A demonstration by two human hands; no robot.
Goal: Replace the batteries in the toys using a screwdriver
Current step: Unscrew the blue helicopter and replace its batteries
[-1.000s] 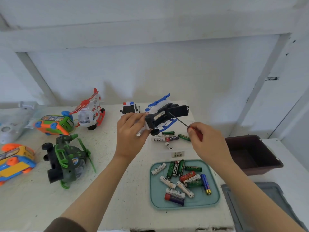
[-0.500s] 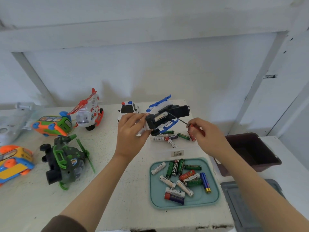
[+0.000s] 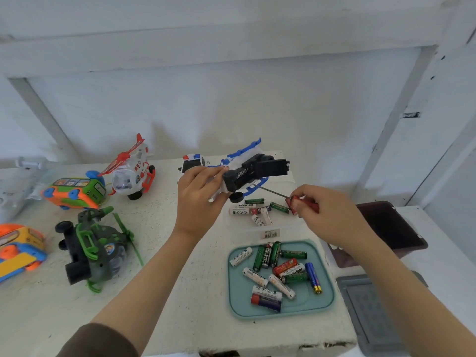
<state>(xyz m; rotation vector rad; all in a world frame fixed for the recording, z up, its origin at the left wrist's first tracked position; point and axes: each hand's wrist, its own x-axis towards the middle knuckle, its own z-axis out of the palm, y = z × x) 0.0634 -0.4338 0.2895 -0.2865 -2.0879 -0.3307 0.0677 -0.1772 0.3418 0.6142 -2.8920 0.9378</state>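
Above the white table (image 3: 180, 318), at frame centre, the left hand (image 3: 198, 199) grips the upturned blue-and-white toy helicopter (image 3: 253, 172); lower right, a teal tray (image 3: 328, 302) holds batteries (image 3: 268, 256); the right hand (image 3: 327, 215) pinches the red screwdriver (image 3: 304, 203), its shaft pointing at the toy.

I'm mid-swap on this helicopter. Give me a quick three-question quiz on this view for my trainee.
1. True or false: the right hand grips a red-handled screwdriver.
2. The blue-and-white helicopter is: A) lying flat on the table; B) held up by the left hand; C) inside the dark bin.
3. Fill in: the teal tray holds loose ____.
Key: 1 true; 2 B; 3 batteries.
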